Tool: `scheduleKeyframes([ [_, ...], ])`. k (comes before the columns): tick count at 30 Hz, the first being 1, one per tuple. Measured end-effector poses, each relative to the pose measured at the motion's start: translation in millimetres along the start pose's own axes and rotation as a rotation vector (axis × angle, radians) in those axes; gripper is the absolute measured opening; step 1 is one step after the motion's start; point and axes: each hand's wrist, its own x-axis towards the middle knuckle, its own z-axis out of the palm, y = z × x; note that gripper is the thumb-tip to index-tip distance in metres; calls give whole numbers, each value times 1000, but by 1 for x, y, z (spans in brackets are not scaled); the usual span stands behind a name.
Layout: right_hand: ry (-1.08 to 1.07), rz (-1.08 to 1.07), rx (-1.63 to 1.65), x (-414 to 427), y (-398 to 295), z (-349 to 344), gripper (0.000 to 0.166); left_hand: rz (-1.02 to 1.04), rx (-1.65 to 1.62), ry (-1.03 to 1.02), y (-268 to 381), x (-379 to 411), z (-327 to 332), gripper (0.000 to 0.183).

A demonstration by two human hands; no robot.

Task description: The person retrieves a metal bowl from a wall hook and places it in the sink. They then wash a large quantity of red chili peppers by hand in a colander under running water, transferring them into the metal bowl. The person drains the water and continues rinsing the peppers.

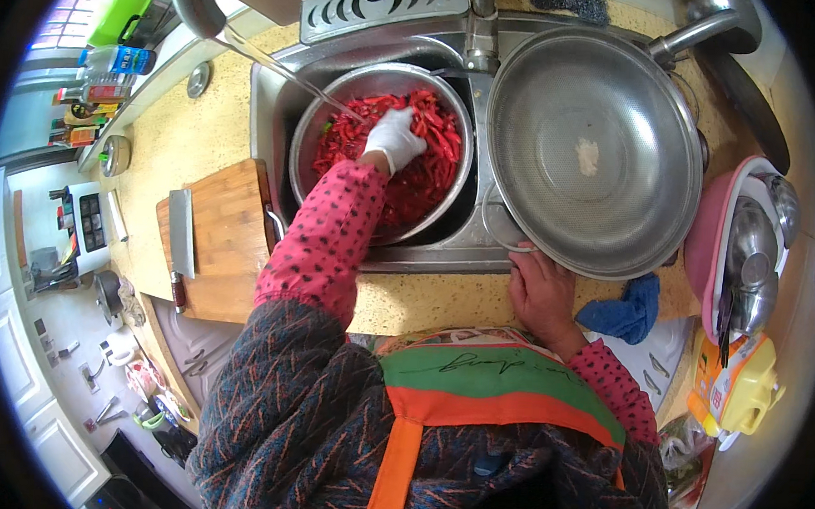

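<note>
A round metal basin (299,147) stands in the left sink bowl, holding cut red chili peppers (440,130) in water. My left hand (393,141), in a white glove, reaches into the peppers. Its fingertips are partly hidden, so whether they grip any is unclear. A thin stream of water (286,75) runs from a grey faucet spout (197,3) into the basin. Bare and holding nothing, my right hand (542,294) rests at the sink's front edge, just below a large metal wok (591,105). Its fingertips touch or nearly touch a thin round rim (504,224) under the wok.
Left of the sink, a cleaver (182,234) lies on a wooden cutting board (227,246). A blue cloth (623,308) hangs over the counter edge at right. Beyond it are a pink basin (708,233) with metal bowls and a yellow jug (743,385). Bottles (116,61) line the windowsill.
</note>
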Motion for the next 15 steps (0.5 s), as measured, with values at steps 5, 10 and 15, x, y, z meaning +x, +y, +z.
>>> scheduleKeyframes([
  [5,13,17,57,-3,4,4,25,115,289,-444,2,-52,-56,73],
  [10,0,-8,61,-4,3,4,24,-163,227,-298,-41,-66,-55,142],
  [15,-2,12,46,0,-2,-2,23,-165,230,-216,12,-41,-7,98],
])
